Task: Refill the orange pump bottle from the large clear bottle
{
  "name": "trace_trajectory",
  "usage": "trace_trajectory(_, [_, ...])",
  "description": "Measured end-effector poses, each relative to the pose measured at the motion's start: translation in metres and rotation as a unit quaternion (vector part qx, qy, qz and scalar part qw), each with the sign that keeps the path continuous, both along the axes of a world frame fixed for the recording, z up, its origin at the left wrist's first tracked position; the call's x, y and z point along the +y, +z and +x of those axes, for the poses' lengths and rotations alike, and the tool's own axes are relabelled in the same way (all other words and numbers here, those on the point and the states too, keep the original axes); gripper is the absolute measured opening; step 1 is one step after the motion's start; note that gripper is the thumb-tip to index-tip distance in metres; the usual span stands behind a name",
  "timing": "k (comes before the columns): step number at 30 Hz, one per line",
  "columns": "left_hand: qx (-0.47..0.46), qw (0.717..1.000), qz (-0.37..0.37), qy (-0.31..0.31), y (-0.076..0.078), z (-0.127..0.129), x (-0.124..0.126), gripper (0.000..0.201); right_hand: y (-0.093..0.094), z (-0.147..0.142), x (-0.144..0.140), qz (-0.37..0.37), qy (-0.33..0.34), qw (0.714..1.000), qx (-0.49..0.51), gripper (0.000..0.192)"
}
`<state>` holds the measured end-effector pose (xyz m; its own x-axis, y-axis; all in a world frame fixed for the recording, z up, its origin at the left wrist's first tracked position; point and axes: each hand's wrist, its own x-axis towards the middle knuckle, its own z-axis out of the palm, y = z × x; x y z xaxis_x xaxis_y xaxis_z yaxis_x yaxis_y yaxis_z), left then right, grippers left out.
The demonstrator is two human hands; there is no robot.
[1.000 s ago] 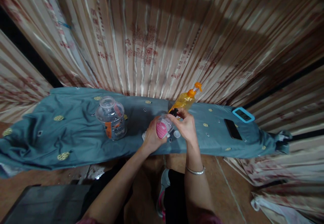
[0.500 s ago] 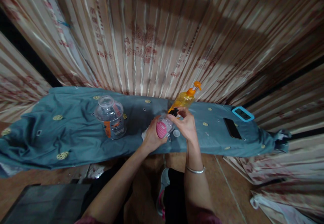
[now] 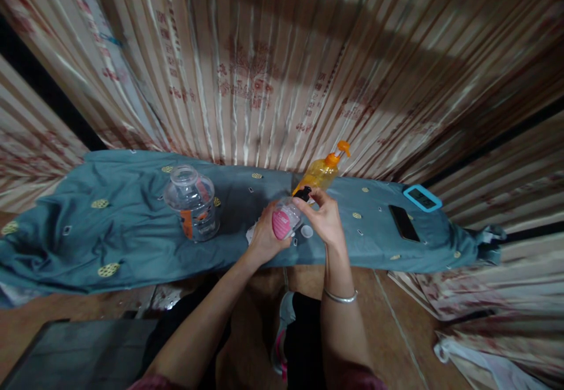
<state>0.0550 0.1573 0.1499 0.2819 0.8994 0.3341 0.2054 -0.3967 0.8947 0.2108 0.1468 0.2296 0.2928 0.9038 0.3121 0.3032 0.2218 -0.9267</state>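
Small clear bottle w/ pink label [image 3: 282, 221] sits mid-frame, just above the near edge of the teal cloth [image 3: 123, 237], tilted, held between both hands. Left hand [image 3: 263, 238] wraps its base from 7 o'clock; right hand [image 3: 325, 218] pinches the black pump top [image 3: 303, 192] at the bottle's 1 o'clock. Large clear jar [image 3: 192, 203] stands well apart at 9 o'clock. Orange pump bottle [image 3: 323, 172] just behind at 1 o'clock. Black phone [image 3: 405, 223] and blue-framed device [image 3: 422, 198] lie at 3 o'clock. Small white cap [image 3: 306, 231] on cloth beside right hand.

Right hand [image 3: 325, 221] edged slightly up on black pump cap [image 3: 303, 192], bottle [image 3: 284, 221] seemingly tilted a touch
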Motion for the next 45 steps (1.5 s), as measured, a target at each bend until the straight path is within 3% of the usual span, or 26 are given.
trace_trajectory(5, [0.005, 1.0, -0.004, -0.001, 0.0, 0.0, 0.0, 0.087, 0.008, 0.005, -0.002, 0.03, 0.041, 0.997, 0.05, 0.039])
trace_trajectory(8, [0.002, 1.0, -0.008, 0.01, -0.002, 0.0, 0.003, 0.09, 0.003, 0.022, -0.002, 0.036, 0.029, 0.998, 0.049, 0.039])
trace_trajectory(11, [0.002, 1.0, -0.007, 0.031, -0.004, 0.001, 0.005, 0.093, -0.023, 0.044, 0.0, -0.011, -0.001, 1.0, 0.0, 0.042])
trace_trajectory(16, [0.001, 0.998, 0.012, 0.068, -0.003, 0.003, 0.007, 0.093, -0.079, 0.073, -0.006, -0.171, -0.054, 0.976, -0.125, 0.025])
trace_trajectory(21, [0.011, 0.997, 0.009, 0.078, -0.006, 0.008, 0.009, 0.097, -0.104, 0.081, -0.017, -0.253, -0.04, 0.945, -0.205, 0.025])
trace_trajectory(25, [0.003, 0.997, 0.011, 0.08, -0.016, 0.01, 0.011, 0.1, -0.109, 0.084, -0.021, -0.265, -0.033, 0.935, -0.233, 0.029])
trace_trajectory(35, [-0.022, 0.996, -0.007, 0.086, -0.04, 0.01, 0.017, 0.098, -0.123, 0.098, -0.025, -0.277, -0.101, 0.923, -0.245, 0.032])
trace_trajectory(41, [-0.038, 0.995, -0.005, 0.093, -0.047, 0.01, 0.018, 0.087, -0.1, 0.089, -0.028, -0.183, -0.126, 0.956, -0.189, 0.041])
trace_trajectory(45, [-0.055, 0.994, -0.005, 0.089, -0.046, 0.009, 0.016, 0.086, -0.083, 0.059, -0.021, -0.087, -0.069, 0.988, -0.107, 0.043])
